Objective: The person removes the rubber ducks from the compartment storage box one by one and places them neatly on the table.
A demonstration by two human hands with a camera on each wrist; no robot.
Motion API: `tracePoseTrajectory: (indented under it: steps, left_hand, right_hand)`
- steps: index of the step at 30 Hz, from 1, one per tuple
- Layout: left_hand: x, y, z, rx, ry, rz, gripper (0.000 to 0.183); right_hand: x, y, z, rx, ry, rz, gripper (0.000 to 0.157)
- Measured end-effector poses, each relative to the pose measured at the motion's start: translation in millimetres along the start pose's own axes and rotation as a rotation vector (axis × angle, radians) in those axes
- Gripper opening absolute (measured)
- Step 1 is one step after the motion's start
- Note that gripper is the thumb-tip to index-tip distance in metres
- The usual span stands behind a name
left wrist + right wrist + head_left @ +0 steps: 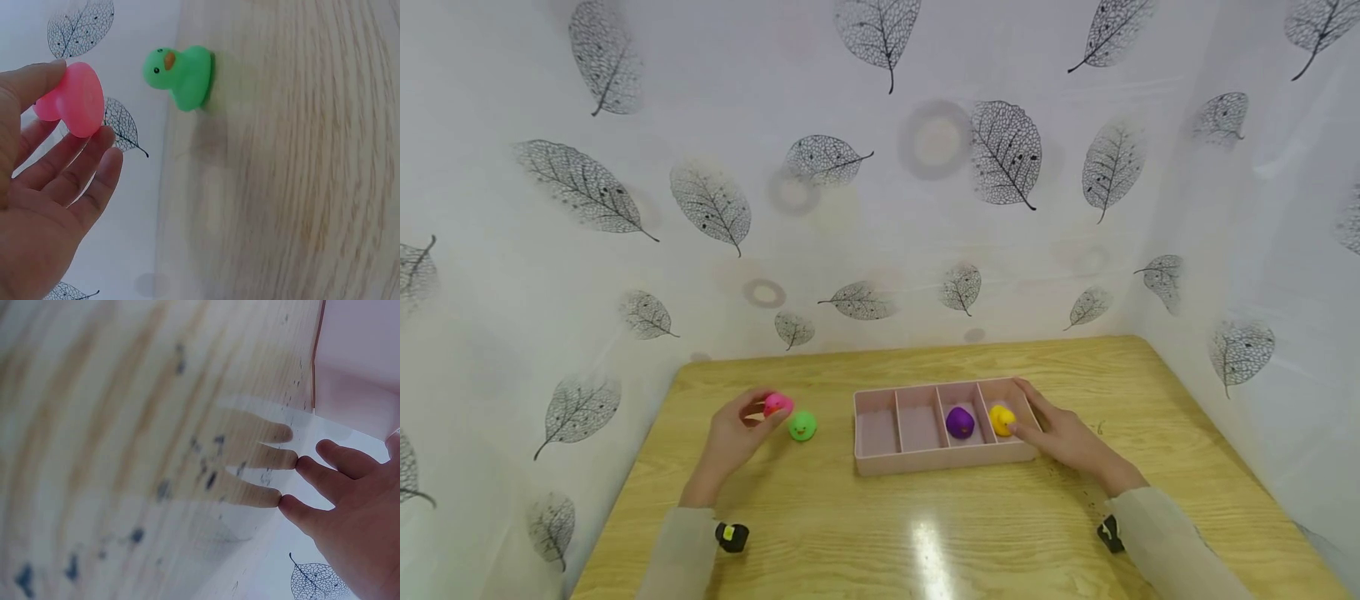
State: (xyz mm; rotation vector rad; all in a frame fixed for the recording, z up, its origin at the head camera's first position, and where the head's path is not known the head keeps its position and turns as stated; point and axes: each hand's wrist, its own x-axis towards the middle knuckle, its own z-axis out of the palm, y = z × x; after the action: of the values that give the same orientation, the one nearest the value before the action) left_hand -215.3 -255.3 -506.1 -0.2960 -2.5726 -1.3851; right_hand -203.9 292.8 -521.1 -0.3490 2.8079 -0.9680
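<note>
My left hand [733, 429] pinches a pink rubber duck [84, 100] between thumb and fingertips, held above the table with its flat base facing the left wrist camera. Just right of it, a green rubber duck [802, 426] sits upright on the table. My right hand [1067, 433] rests at the right end of a pink divided box [943, 459]. Its thumb reaches over the end wall beside a yellow rubber duck [1002, 420] in the rightmost compartment. In the right wrist view its spread fingers [325, 478] touch the tabletop outside the box.
A purple rubber duck [960, 423] sits in the compartment left of the yellow one; the two left compartments show bare floors. The wooden table [820, 533] is bounded behind and at the sides by a white leaf-print sheet [880, 233].
</note>
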Motion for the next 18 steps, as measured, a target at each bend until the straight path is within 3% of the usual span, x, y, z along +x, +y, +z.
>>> tracePoseTrajectory:
  steps: [12,18]
  left_hand:
    - [-6.2,-11.3,-6.1,0.065,0.059,-0.042,0.045]
    - [-7.5,-15.5,-7.4,0.043,0.055,-0.075,0.042]
  right_hand:
    - [0,2,2.1,0.011,-0.003,0.011,0.087]
    - [1,2,2.1,0.015,-0.002,0.009,0.087]
